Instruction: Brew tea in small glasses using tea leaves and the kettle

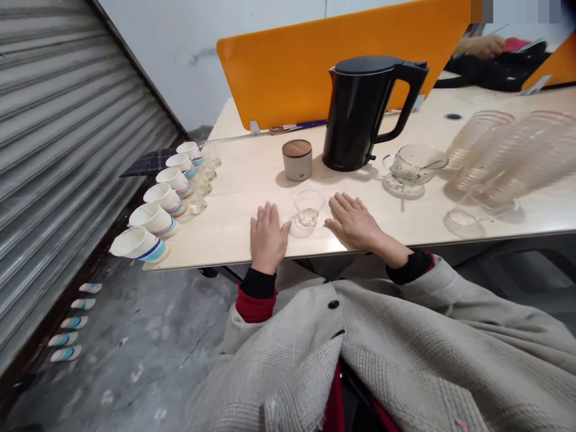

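Note:
My left hand (pixel 269 239) lies flat on the light wooden table (pixel 234 180), fingers stretched out, holding nothing. To its right stands a small clear cup (pixel 308 210) with a little liquid in the bottom. My right hand (pixel 352 221) rests palm down on the cup's other side, its fingers extended and apart from the cup. Behind the cup is a grey canister (pixel 297 165) with a wooden lid. A black electric kettle (pixel 355 114) stands farther back, and a glass dripper-like bowl (pixel 416 165) with dark bits inside is to its right.
Several white paper cups (pixel 153 220) line the table's left edge, with small clear cups (pixel 197 205) beside them. Stacks of clear plastic cups (pixel 499 150) lean at the right near a glass vessel (pixel 481 213). An orange divider (pixel 279 72) stands behind; beyond it is another person's hand (pixel 486 46).

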Demonstrator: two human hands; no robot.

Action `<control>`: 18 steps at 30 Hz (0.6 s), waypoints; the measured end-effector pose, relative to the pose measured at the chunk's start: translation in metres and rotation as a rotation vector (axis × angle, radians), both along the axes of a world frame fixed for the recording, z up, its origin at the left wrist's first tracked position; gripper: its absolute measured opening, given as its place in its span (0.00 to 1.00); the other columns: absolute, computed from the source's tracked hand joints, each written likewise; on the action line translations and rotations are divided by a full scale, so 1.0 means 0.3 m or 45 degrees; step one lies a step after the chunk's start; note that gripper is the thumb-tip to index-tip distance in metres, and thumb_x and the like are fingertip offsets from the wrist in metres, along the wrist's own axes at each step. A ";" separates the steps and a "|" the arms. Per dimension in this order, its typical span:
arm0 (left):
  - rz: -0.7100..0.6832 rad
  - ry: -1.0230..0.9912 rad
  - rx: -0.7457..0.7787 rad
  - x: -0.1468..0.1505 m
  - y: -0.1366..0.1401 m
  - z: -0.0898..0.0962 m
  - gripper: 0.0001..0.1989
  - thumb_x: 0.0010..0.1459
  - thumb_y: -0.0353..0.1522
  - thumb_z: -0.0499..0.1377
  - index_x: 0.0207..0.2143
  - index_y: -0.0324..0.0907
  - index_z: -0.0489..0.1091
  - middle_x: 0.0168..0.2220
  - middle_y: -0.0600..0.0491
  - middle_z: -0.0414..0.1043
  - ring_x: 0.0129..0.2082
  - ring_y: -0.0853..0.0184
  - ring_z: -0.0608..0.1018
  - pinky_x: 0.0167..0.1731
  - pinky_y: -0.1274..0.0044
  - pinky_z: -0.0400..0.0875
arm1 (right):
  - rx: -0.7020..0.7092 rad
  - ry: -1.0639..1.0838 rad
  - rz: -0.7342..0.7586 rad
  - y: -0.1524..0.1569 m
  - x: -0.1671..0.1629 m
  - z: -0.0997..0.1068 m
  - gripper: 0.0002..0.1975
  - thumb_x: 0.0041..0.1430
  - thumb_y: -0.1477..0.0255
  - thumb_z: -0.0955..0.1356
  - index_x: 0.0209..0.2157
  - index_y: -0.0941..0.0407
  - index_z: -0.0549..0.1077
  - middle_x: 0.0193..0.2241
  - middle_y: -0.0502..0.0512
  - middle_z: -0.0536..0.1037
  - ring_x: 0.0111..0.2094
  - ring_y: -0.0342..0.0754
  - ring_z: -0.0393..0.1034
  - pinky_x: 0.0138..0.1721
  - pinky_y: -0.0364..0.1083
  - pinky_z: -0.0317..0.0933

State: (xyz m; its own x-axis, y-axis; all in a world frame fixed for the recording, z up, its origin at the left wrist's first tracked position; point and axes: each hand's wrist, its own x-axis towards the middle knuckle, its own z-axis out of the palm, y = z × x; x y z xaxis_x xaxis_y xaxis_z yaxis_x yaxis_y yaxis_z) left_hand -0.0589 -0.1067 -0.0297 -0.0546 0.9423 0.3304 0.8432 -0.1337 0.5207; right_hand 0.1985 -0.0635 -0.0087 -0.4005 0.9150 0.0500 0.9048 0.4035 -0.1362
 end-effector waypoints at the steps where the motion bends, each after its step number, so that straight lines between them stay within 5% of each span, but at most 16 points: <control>1: -0.019 0.075 -0.049 0.013 -0.002 0.002 0.29 0.71 0.41 0.55 0.69 0.39 0.64 0.75 0.37 0.57 0.77 0.42 0.54 0.74 0.43 0.44 | -0.013 -0.019 -0.002 -0.003 -0.006 0.000 0.37 0.74 0.56 0.57 0.73 0.68 0.58 0.76 0.71 0.53 0.77 0.68 0.46 0.75 0.67 0.44; 18: -0.010 0.196 -0.108 0.062 -0.020 0.018 0.27 0.71 0.39 0.54 0.69 0.44 0.66 0.74 0.41 0.60 0.76 0.44 0.58 0.73 0.44 0.46 | 0.051 -0.062 0.009 -0.001 0.016 -0.063 0.39 0.75 0.54 0.54 0.73 0.69 0.57 0.75 0.74 0.53 0.77 0.68 0.44 0.75 0.68 0.44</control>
State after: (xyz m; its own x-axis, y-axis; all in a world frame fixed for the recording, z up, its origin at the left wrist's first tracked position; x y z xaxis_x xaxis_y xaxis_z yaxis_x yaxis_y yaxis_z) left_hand -0.0402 -0.1129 -0.0244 -0.0023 0.9672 0.2538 0.9129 -0.1016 0.3952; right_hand 0.2033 -0.0637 -0.0275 -0.4100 0.9096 0.0667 0.9070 0.4143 -0.0757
